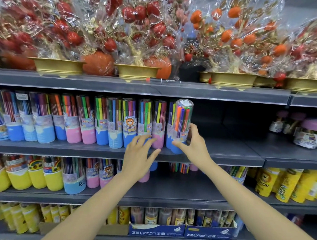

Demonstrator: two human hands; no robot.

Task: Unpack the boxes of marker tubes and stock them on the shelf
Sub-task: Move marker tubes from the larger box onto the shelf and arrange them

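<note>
Upright — marker tube (pixel 181 126), leaning slightly.

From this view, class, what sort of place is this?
Probably a shop aisle: marker tubes in rows on a tiered shelf, wrapped ornamental trees above, open cartons below.

Blue-base marker tube (pixel 179 126), pink-base tube (pixel 158 125), dk grey shelf (pixel 227 151)
</note>
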